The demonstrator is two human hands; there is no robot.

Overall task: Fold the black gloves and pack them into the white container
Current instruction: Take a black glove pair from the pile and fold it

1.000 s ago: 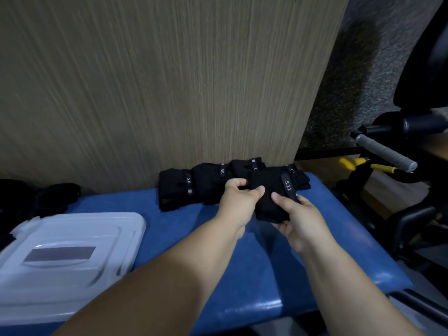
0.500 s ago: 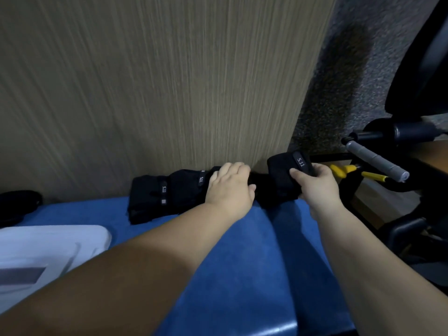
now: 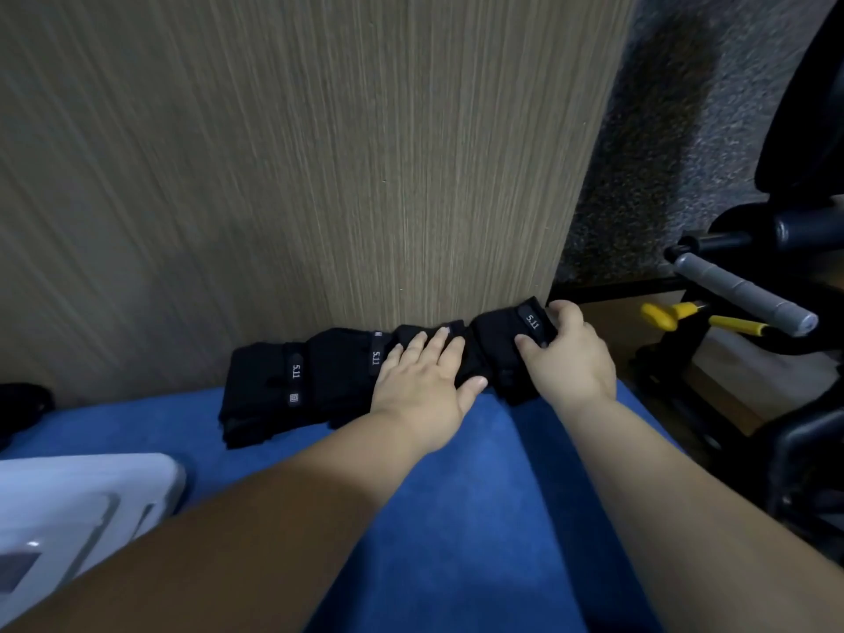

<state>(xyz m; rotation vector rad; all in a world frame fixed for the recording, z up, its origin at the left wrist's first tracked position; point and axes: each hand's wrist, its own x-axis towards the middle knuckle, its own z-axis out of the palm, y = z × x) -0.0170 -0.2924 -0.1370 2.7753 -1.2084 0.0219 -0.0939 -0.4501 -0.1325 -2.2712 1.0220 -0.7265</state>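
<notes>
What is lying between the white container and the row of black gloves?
Only bare blue pad, seen in the head view; the container and gloves lie apart.

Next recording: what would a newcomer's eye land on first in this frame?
Two bare forearms reach to a row of folded black gloves lined up at the foot of a wood-grain panel, on a blue padded surface. The left hand lies flat on the row, while the right hand grips the rightmost glove. A white container shows at the lower left edge.
</notes>
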